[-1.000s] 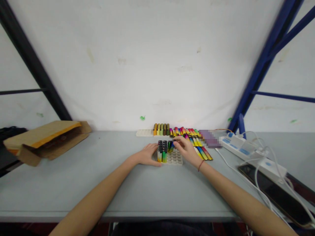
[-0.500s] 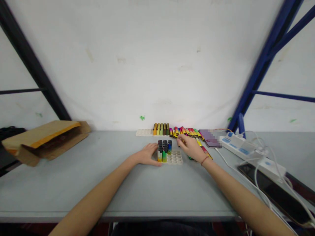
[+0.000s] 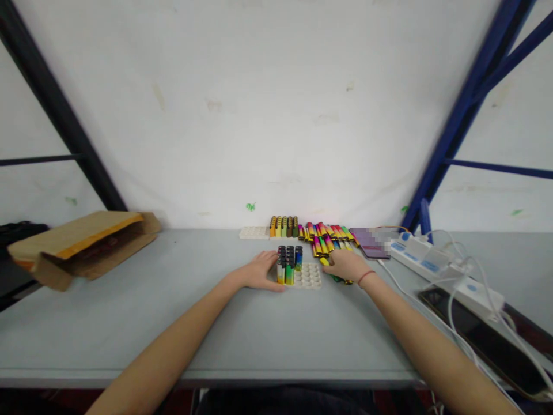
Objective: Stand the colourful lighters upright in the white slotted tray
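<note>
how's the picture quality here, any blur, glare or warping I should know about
Head view: strong wide-angle warping, so the blue frame post and black post lean inward; lighting is soft and even with faint shadows; a pixelated patch hides part of the table; the lighters and both hands are small and slightly soft.
</note>
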A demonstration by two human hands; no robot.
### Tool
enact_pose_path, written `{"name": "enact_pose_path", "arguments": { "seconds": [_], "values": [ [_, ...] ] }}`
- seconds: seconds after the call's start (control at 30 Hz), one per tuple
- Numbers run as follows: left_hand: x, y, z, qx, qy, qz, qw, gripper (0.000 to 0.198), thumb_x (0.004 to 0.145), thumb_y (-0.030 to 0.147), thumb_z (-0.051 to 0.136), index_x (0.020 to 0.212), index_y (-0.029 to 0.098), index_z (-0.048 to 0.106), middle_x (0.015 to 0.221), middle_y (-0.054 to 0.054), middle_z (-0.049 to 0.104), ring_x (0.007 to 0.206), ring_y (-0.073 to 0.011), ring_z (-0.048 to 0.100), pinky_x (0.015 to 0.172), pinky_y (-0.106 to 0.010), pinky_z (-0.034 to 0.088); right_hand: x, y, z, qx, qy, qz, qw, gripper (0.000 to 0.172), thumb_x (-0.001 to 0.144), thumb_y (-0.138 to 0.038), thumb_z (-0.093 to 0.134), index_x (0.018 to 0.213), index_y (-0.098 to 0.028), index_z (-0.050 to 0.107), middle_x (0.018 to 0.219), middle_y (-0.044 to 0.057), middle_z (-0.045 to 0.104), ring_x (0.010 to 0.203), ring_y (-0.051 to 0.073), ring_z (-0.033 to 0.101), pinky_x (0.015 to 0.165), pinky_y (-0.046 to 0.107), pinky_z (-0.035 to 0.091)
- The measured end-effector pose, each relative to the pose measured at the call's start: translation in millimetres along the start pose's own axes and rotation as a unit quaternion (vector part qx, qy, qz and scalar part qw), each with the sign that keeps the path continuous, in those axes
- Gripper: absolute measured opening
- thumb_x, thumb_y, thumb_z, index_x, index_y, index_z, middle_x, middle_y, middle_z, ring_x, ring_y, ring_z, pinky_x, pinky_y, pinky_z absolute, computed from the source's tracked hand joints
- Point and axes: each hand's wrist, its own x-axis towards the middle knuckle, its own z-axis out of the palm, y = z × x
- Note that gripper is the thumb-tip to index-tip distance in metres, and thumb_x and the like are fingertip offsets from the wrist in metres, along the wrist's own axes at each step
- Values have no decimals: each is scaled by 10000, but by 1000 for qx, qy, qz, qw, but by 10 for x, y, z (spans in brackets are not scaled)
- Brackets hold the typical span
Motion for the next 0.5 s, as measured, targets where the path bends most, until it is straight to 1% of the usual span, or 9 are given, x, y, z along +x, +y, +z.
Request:
{"name": "enact_pose_path", "arguments": {
  "seconds": [0.1, 0.17, 0.23, 0.3, 0.4, 0.5],
  "values": [
    [-2, 3, -3, -3, 8, 5, 1000, 1020, 648, 710, 677, 1409, 109, 360, 1451, -191, 387, 1330, -377, 343, 1131, -470, 232, -12, 1, -26, 13, 8, -24, 1000, 217, 798, -352, 582, 817, -151, 662, 839, 136, 702, 740, 236, 631, 543, 273, 298],
    [-2, 7, -6, -1, 9, 7, 1000, 1014, 650, 706, 680, 1407, 110, 364, 1449, -194, 389, 1327, -375, 347, 1130, -469, 232, 1, 35, -52, 33, 36, -38, 998, 239, 850, -351, 542, 909, -139, 638, 858, 136, 698, 739, 221, 622, 562, 270, 307],
    [-1, 12, -9, 3, 5, 9, 1000, 1008, 655, 700, 681, 1410, 114, 360, 1454, -194, 385, 1330, -371, 343, 1129, -468, 231, 25, 77, -80, 74, 74, -46, 993, 278, 887, -380, 506, 947, -133, 618, 846, 124, 691, 722, 207, 606, 579, 268, 319],
    [0, 15, -10, 4, 2, 8, 1000, 1010, 661, 695, 682, 1413, 106, 354, 1458, -200, 377, 1335, -373, 336, 1129, -471, 227, 55, 115, -102, 143, 112, -59, 982, 304, 886, -425, 508, 903, -147, 627, 813, 93, 680, 711, 193, 590, 595, 266, 331],
    [2, 10, -6, 2, -2, 0, 1000, 1031, 659, 699, 680, 1417, 85, 345, 1467, -214, 359, 1346, -383, 315, 1133, -481, 214, 101, 156, -108, 250, 159, -75, 952, 330, 820, -488, 579, 781, -167, 641, 759, 48, 648, 693, 176, 559, 603, 265, 336],
    [2, -5, 0, -2, -2, 3, 1000, 1029, 657, 719, 667, 1422, 110, 347, 1475, -192, 359, 1352, -381, 309, 1136, -480, 212, 141, 174, -69, 323, 175, -70, 927, 386, 733, -540, 649, 640, -179, 548, 604, -11, 525, 572, 136, 447, 541, 265, 280]
  ]
}}
